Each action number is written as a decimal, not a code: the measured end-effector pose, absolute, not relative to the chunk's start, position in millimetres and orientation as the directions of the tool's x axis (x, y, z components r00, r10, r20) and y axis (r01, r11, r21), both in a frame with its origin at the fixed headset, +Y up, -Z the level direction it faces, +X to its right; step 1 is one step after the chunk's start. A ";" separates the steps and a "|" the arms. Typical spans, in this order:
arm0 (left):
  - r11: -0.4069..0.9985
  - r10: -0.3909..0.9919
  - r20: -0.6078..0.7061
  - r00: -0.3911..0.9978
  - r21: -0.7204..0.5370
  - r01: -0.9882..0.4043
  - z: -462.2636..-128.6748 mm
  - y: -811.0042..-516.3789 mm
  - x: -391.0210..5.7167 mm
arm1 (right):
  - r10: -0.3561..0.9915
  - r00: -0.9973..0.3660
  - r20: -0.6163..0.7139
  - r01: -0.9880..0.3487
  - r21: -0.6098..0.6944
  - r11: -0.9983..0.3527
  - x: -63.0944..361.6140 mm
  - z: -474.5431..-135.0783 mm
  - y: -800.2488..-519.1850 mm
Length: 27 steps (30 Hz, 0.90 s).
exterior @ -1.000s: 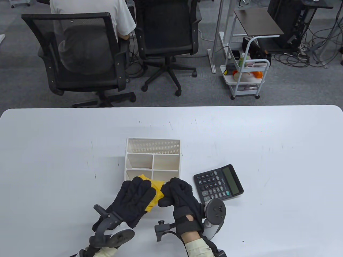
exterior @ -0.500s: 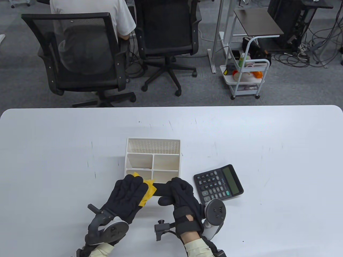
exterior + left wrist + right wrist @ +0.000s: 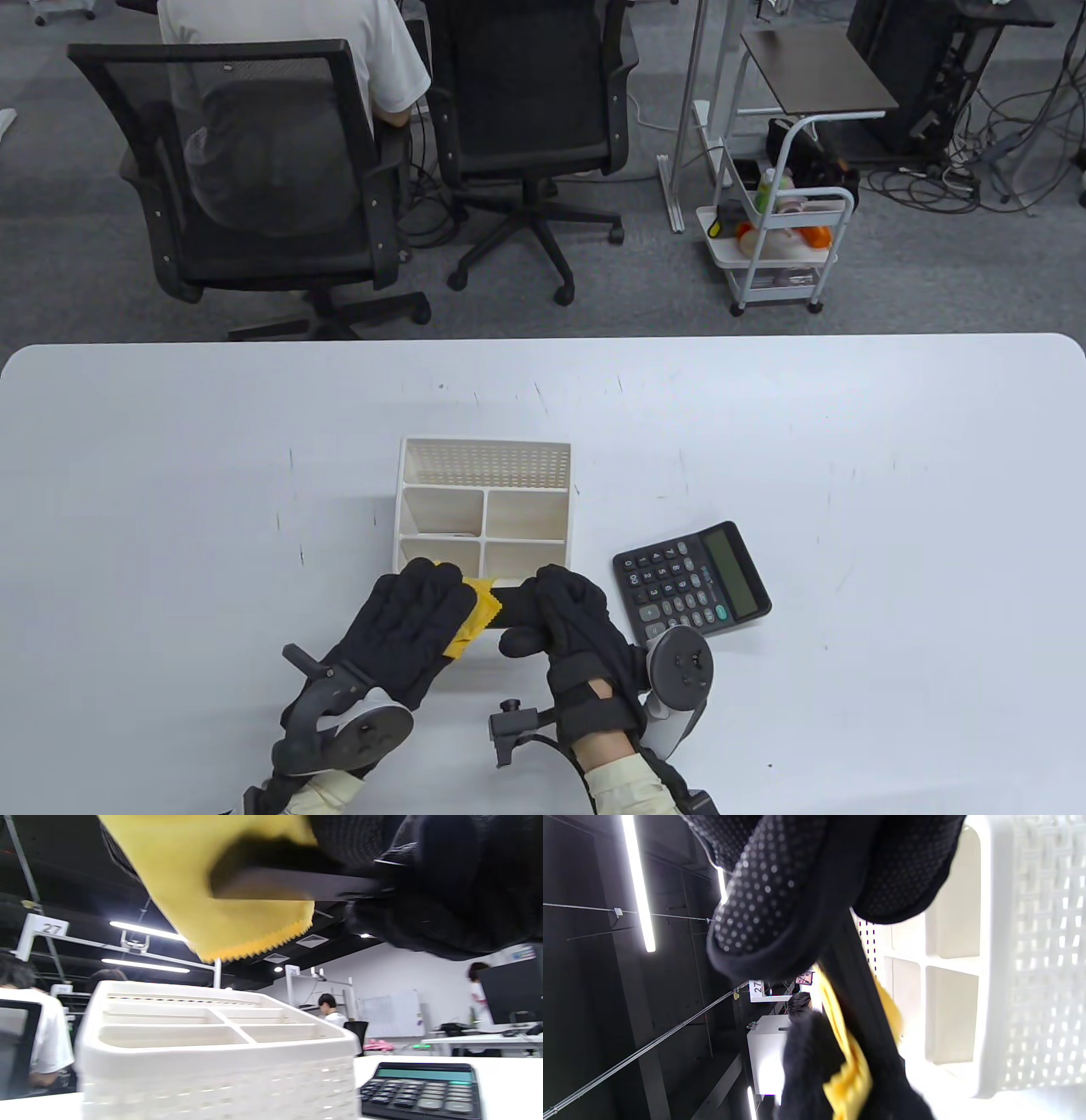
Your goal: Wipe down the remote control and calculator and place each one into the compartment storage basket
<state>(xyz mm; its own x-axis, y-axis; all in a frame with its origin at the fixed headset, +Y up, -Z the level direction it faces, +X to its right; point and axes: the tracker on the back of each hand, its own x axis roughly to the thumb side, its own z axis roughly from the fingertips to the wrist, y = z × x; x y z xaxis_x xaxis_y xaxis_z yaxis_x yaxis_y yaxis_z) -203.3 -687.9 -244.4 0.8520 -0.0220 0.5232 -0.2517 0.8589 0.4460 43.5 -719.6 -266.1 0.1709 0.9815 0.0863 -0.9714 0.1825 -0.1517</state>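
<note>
Right hand (image 3: pixel 570 613) grips our remote (image 3: pixel 514 604) — left hand (image 3: pixel 407 624) holds yellow cloth (image 3: pixel 477 613) on it, just before the basket (image 3: pixel 484 447).

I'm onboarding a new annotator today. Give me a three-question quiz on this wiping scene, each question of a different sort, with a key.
1. True or false: the calculator already sits inside the storage basket.
2. Which hand grips the remote control? A. left hand B. right hand
3. Fill in: the left hand holds a ____ cloth against the remote.

Key:
1. False; it lies on the table beside the basket.
2. B, the right hand.
3. Yellow.
</note>
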 end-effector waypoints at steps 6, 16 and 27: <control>0.815 0.210 0.514 0.832 0.378 -0.439 -250.3 -682.4 -222.3 | 0.979 0.113 0.168 -0.977 -0.159 0.140 42.8 -265.1 -710.6; 0.597 0.638 0.391 0.664 0.294 -0.747 -255.3 -676.3 -254.0 | 0.907 -0.082 0.412 -0.979 -0.204 0.004 39.4 -260.1 -666.3; 0.474 0.780 0.338 0.526 0.227 -0.851 -260.7 -682.7 -266.7 | 0.647 -0.627 0.434 -0.777 -0.404 -0.482 49.0 -294.7 -611.7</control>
